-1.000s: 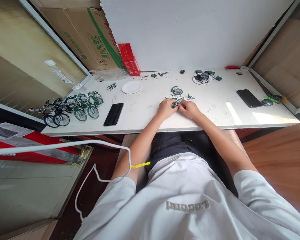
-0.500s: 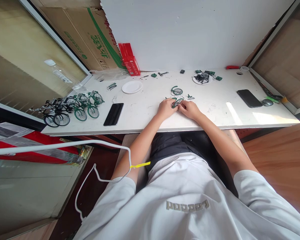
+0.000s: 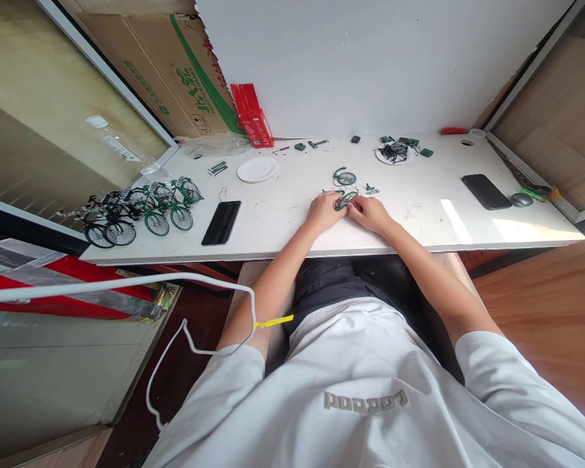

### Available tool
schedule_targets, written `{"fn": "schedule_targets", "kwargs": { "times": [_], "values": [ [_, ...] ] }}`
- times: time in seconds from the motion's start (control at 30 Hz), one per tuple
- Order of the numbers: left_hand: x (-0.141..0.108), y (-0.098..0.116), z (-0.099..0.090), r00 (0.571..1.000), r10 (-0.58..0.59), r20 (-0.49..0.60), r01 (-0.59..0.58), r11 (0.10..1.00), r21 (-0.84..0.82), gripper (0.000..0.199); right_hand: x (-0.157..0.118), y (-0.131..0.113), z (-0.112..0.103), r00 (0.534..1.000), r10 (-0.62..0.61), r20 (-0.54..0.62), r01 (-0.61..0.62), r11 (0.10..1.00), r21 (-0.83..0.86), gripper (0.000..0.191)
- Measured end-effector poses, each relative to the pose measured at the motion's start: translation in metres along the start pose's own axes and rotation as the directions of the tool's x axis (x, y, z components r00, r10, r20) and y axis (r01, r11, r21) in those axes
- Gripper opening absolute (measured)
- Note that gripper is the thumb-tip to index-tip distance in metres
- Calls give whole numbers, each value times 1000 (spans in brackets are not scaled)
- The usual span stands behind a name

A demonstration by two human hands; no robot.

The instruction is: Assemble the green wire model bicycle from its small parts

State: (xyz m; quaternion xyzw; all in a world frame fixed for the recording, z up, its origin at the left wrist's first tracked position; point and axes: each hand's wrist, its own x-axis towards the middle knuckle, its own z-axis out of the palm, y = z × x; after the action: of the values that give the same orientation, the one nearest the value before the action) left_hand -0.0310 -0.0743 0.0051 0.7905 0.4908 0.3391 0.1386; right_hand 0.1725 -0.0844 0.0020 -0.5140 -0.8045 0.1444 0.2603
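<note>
Between my two hands is a small green model bicycle wheel (image 3: 345, 201), tilted, near the table's front edge. My left hand (image 3: 323, 211) is closed on its left side, and the fingers of my right hand (image 3: 369, 213) pinch it from the right. My fingers partly cover the wheel and a green part beside it. Just behind lies another model wheel with a green curved fender (image 3: 345, 177). Small green and silver pieces (image 3: 372, 189) rest right of it, near my right hand.
Several assembled model bicycles (image 3: 158, 205) stand at the left of the white table (image 3: 283, 227). A phone (image 3: 221, 222), a white plate (image 3: 257, 170), a plate of black parts (image 3: 394, 153), another phone (image 3: 486, 192) and a red box (image 3: 258, 128) lie around. A white cable (image 3: 175, 277) crosses at left.
</note>
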Motion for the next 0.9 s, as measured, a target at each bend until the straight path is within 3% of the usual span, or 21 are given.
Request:
{"fn": "schedule_targets", "kwargs": {
  "times": [0.9],
  "values": [
    [1, -1, 2, 1000, 0, 7, 0, 1000, 28, 22, 0, -1, 0, 1000, 1, -8, -1, 1000, -2, 31]
  ]
}}
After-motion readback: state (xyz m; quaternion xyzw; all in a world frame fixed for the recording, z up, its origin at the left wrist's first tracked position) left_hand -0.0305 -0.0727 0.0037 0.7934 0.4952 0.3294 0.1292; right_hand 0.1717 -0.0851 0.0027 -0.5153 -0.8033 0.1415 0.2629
